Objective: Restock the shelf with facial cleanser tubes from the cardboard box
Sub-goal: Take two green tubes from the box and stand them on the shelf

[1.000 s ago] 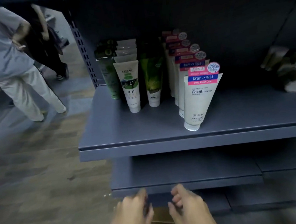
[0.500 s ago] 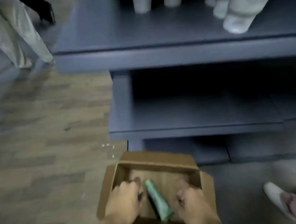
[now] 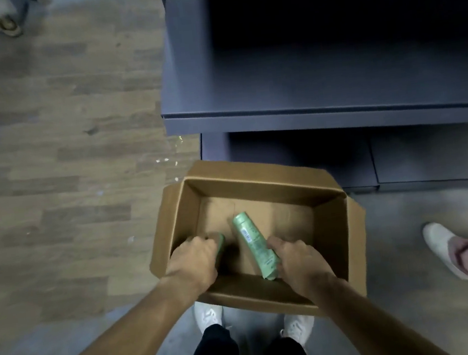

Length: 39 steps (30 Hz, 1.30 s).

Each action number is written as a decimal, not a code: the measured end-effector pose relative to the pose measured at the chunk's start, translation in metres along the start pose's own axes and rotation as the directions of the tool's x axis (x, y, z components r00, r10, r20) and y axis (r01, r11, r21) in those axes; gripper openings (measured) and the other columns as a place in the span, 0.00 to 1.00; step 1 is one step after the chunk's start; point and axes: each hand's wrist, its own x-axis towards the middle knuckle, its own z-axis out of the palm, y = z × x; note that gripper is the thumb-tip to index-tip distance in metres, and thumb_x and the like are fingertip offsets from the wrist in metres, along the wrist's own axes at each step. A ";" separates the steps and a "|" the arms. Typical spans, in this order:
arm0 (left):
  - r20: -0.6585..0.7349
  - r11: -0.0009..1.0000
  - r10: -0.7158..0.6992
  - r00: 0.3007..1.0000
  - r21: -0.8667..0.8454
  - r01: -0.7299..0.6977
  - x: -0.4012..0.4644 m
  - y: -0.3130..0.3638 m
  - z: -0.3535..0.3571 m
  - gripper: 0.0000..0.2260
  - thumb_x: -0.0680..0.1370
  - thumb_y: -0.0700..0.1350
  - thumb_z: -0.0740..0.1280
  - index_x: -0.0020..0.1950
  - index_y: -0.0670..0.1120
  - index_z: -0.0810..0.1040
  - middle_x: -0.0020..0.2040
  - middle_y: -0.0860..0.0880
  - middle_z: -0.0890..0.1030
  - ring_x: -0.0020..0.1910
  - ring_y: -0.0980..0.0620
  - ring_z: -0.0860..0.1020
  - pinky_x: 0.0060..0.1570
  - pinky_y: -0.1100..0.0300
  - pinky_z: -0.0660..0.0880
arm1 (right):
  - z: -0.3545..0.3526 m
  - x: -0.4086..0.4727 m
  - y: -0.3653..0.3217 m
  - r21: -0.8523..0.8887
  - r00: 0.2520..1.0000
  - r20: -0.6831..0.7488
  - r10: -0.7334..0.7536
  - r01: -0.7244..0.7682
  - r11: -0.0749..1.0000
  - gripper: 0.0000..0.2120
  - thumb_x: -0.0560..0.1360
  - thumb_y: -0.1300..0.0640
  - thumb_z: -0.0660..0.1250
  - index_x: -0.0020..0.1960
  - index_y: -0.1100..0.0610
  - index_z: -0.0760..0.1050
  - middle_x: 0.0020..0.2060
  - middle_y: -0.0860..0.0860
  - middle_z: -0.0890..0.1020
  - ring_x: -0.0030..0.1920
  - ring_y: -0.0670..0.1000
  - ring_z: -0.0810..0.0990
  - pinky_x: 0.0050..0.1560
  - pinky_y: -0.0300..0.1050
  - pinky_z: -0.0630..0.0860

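Observation:
An open cardboard box (image 3: 330, 225) stands on the floor in front of the dark grey shelf unit (image 3: 321, 110). Both my hands reach down into it. My left hand (image 3: 192, 261) curls round a green tube (image 3: 220, 241) that it mostly hides; only the tube's end shows. My right hand (image 3: 299, 263) grips the crimped lower end of a second light green cleanser tube (image 3: 252, 240), which lies slanted on the box's bottom with its cap pointing away from me.
My white shoes (image 3: 208, 316) stand just behind the box. Another person's white shoe (image 3: 442, 245) and leg are at the right. A further person's shoe (image 3: 7, 24) shows at the top left on the wood-pattern floor (image 3: 49, 139).
My view tipped down from the stocked upper shelf to the box on the floor. Both hands went down into the box and closed on a green tube each.

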 end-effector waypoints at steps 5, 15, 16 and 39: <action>0.085 0.989 -0.031 0.996 0.148 0.018 0.021 0.005 0.019 0.28 0.76 0.48 0.67 0.74 0.51 0.61 0.65 0.45 0.69 0.60 0.45 0.74 0.54 0.55 0.74 | 0.019 0.037 0.003 -0.385 0.977 0.122 -0.175 0.209 0.899 0.36 0.76 0.54 0.68 0.77 0.43 0.51 0.73 0.55 0.56 0.70 0.57 0.62 0.68 0.52 0.68; 0.141 0.995 -0.090 0.986 0.052 0.084 0.022 0.013 0.004 0.33 0.76 0.39 0.65 0.76 0.47 0.52 0.69 0.42 0.59 0.65 0.43 0.70 0.59 0.55 0.73 | 0.042 0.062 -0.001 -0.379 0.973 0.170 -0.157 0.211 0.901 0.51 0.70 0.69 0.70 0.78 0.42 0.42 0.73 0.59 0.48 0.70 0.58 0.60 0.65 0.50 0.73; 0.116 0.997 -0.073 0.991 0.042 0.068 0.021 0.011 0.000 0.32 0.76 0.39 0.65 0.76 0.47 0.53 0.70 0.42 0.60 0.65 0.43 0.70 0.60 0.55 0.73 | 0.041 0.064 0.000 -0.359 0.971 0.185 -0.153 0.212 0.909 0.51 0.70 0.67 0.71 0.78 0.41 0.43 0.72 0.58 0.49 0.70 0.58 0.60 0.65 0.51 0.72; -0.495 0.837 -0.193 0.848 -0.534 -0.121 -0.008 -0.004 -0.046 0.13 0.67 0.43 0.77 0.46 0.52 0.78 0.37 0.57 0.71 0.38 0.52 0.76 0.39 0.63 0.67 | -0.051 0.012 0.002 0.636 0.930 -0.365 0.046 0.213 0.741 0.12 0.74 0.61 0.72 0.57 0.57 0.76 0.45 0.48 0.82 0.45 0.35 0.80 0.45 0.27 0.75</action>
